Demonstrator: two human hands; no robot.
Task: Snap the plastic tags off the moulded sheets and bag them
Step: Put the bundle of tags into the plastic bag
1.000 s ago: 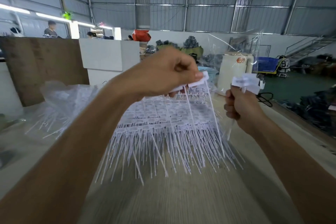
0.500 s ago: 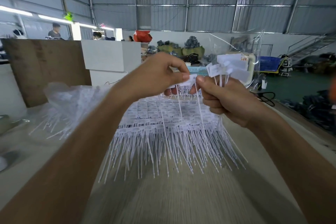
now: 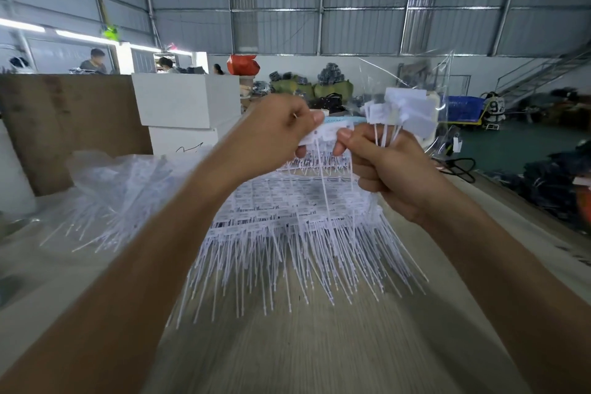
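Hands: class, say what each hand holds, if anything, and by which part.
The left hand pinches the strip of tags at its head end. The right hand pinches the same strip's neighbouring head and clutches a bundle of loose tags by their stems.

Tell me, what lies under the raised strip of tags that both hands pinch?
Under the strip lies a stack of moulded tag sheets on the table, pins fanning toward the camera. The left hand and right hand cover the stack's far edge.
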